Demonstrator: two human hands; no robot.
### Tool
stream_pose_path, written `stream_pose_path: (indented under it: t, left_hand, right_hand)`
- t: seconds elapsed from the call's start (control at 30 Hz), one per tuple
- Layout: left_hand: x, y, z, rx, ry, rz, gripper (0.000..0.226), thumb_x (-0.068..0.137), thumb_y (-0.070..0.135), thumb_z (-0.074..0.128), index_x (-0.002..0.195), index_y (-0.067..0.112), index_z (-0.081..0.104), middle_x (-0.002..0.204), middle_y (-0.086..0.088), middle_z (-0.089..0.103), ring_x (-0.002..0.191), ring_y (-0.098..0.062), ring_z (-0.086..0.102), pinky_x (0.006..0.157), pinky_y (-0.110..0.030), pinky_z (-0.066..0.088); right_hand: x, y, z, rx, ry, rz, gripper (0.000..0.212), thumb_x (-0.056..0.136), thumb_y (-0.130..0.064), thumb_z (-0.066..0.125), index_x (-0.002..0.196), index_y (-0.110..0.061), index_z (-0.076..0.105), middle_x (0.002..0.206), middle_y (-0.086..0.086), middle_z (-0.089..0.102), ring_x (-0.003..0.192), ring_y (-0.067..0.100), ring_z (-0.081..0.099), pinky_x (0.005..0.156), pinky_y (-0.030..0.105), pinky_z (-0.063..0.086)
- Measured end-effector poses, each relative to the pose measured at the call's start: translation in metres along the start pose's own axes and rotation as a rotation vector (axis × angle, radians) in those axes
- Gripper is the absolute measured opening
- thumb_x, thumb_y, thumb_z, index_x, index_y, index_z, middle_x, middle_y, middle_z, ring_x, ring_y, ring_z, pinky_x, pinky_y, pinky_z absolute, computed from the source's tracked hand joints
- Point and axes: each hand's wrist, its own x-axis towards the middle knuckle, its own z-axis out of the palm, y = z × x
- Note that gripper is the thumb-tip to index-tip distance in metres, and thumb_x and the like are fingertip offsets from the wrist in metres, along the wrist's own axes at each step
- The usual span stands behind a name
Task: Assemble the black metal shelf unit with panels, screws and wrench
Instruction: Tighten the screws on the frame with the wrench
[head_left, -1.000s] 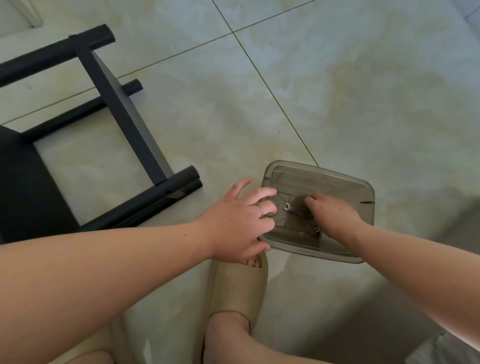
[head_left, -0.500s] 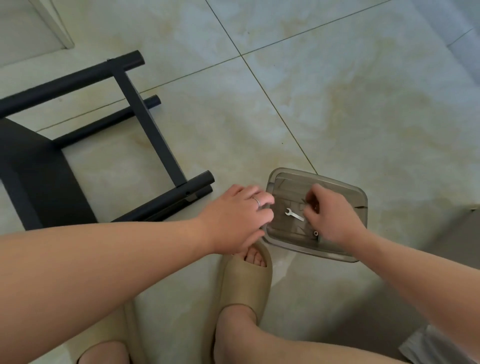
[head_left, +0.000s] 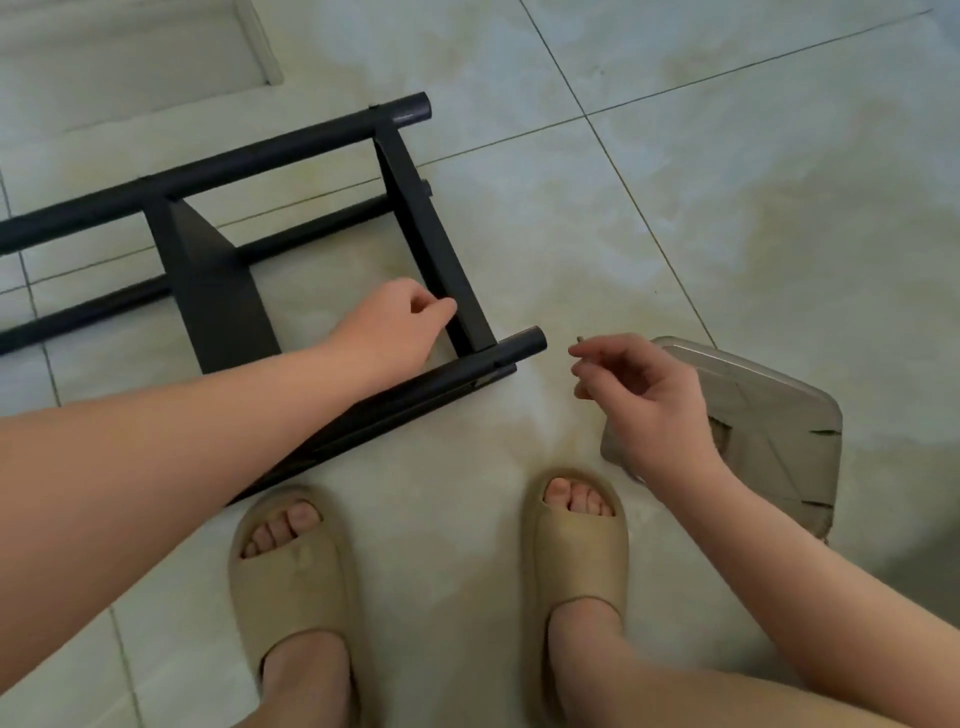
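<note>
The black metal shelf unit (head_left: 291, 150) lies on its side on the tiled floor, its tubes running left to right. My left hand (head_left: 400, 322) reaches into the frame and grips the inner edge of the end panel (head_left: 431, 244) near the lower tube end (head_left: 524, 345). My right hand (head_left: 639, 389) hovers just right of that tube end and pinches a small screw (head_left: 578, 339) between thumb and fingertips. The wrench is not visible.
A smoky translucent plastic tray (head_left: 779, 415) sits on the floor at the right, partly behind my right hand. My two feet in beige slides (head_left: 291, 571) (head_left: 576, 551) stand below the shelf. A pale baseboard or door frame (head_left: 260, 47) lies at the top left.
Both hands left the tray. The left hand moved over to the shelf's end panel and took hold of it. The right hand lifted out of the tray holding a small screw; view shifted left.
</note>
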Motion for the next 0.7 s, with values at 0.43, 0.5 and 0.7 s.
stream_pose_path:
  t: [0.43,0.5,0.7]
  left_hand:
    - [0.010,-0.009,0.030,-0.249,-0.196,-0.027,0.030,0.099,0.034,0.057,0.090,0.007,0.067,0.054,0.001,0.062,0.048,-0.015,0.063,0.054,-0.031,0.052]
    - [0.010,-0.009,0.030,-0.256,-0.183,-0.015,0.032,0.099,0.032,0.058,0.090,0.004,0.069,0.047,0.004,0.058,0.044,-0.015,0.060,0.051,-0.030,0.050]
    - [0.008,-0.009,0.030,-0.249,-0.164,0.006,0.034,0.099,0.033,0.058,0.087,0.003,0.069,0.048,0.002,0.058,0.044,-0.013,0.059,0.051,-0.030,0.050]
  right_hand:
    - [0.005,0.015,0.028,0.020,-0.141,-0.026,0.024,0.089,0.001,0.071,0.095,-0.022,0.073,0.089,0.003,0.077,0.082,0.017,0.075,0.082,0.029,0.059]
    - [0.006,0.018,0.030,-0.006,-0.165,-0.008,0.025,0.089,0.001,0.072,0.093,-0.024,0.072,0.088,0.000,0.077,0.081,0.015,0.075,0.080,0.025,0.057]
    - [0.004,0.025,0.029,-0.120,-0.150,-0.031,0.027,0.089,-0.006,0.075,0.092,-0.033,0.072,0.082,-0.003,0.076,0.079,0.015,0.074,0.079,0.044,0.059]
